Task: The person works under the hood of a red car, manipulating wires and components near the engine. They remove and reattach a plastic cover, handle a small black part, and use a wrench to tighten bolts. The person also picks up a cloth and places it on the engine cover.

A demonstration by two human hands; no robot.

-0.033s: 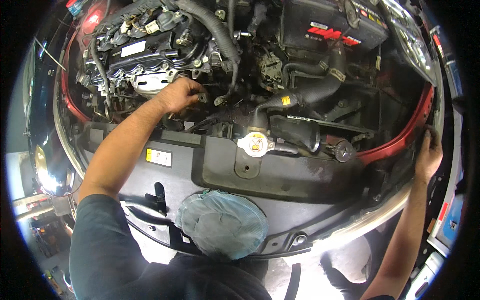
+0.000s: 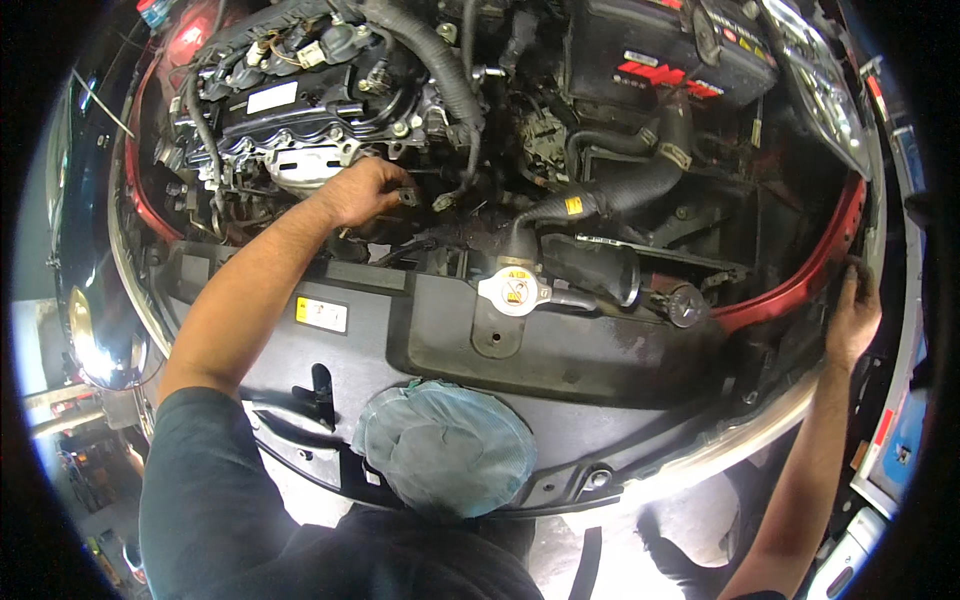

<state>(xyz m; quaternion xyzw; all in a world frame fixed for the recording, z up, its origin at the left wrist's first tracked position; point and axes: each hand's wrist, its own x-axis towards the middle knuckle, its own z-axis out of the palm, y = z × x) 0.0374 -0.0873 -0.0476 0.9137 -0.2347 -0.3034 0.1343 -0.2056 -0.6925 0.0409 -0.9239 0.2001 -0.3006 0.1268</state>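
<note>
My left hand reaches into the engine bay, just in front of the silver heat shield. Its fingers are closed on a small dark piece with a hole in it, whose kind I cannot make out; part of the grip is hidden. To the right of the fingers hangs a cable with a connector. At the far right, my right hand rests on the car's edge beside the red body rail, fingers stretched out and holding nothing I can see.
The engine fills the upper left; a battery stands at the upper right. Black hoses run down to the white radiator cap. A round blue-grey cloth thing is above the front panel.
The view has shifted very slightly. My right hand sits a touch lower along the car's edge; my left hand keeps its place and grip.
</note>
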